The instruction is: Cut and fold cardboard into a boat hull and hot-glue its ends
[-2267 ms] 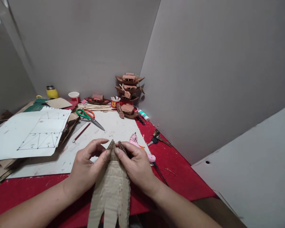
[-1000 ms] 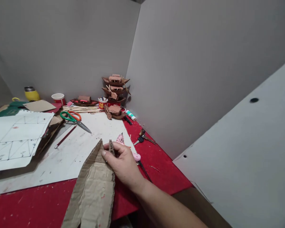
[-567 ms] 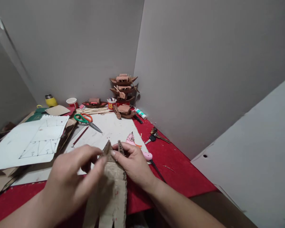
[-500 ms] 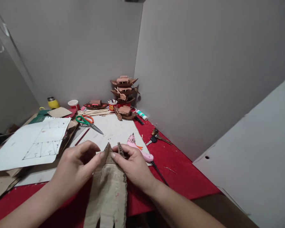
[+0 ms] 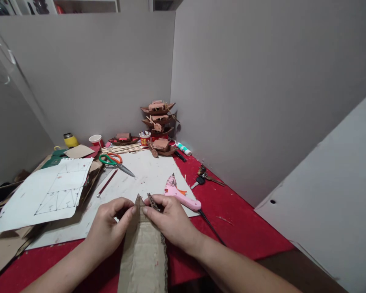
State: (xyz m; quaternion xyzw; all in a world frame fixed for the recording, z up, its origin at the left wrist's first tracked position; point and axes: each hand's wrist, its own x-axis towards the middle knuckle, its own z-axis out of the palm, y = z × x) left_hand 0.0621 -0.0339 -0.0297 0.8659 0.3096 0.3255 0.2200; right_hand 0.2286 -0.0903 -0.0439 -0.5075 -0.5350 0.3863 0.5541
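Observation:
A long cardboard piece [image 5: 148, 256] with folded sides and pointed flaps at its far end extends from the bottom edge toward the middle of the view. My left hand [image 5: 112, 221] pinches the left flap at that end between thumb and fingers. From the other side, my right hand [image 5: 171, 221] grips the cardboard, its thumb on the inner face near the tip and its fingers behind the right flap. Both hands are closed and nearly touch. Just beyond my right hand lies a pink glue gun [image 5: 183, 198] on the white sheet [image 5: 146, 175].
Green-handled scissors [image 5: 118, 165], a pencil [image 5: 107, 183] and a paper with drawn lines [image 5: 45, 191] lie left of centre. Stacked model boats [image 5: 157, 108], paper cups [image 5: 95, 140], sticks [image 5: 125, 149], a glue tube [image 5: 183, 149] and keys [image 5: 199, 181] are farther back on the red table [image 5: 232, 224].
The camera view has tilted up, showing shelves above the partition. Both hands and the cardboard appear slightly lower in view, and the right flap leans further left. Both hands still hold the cardboard.

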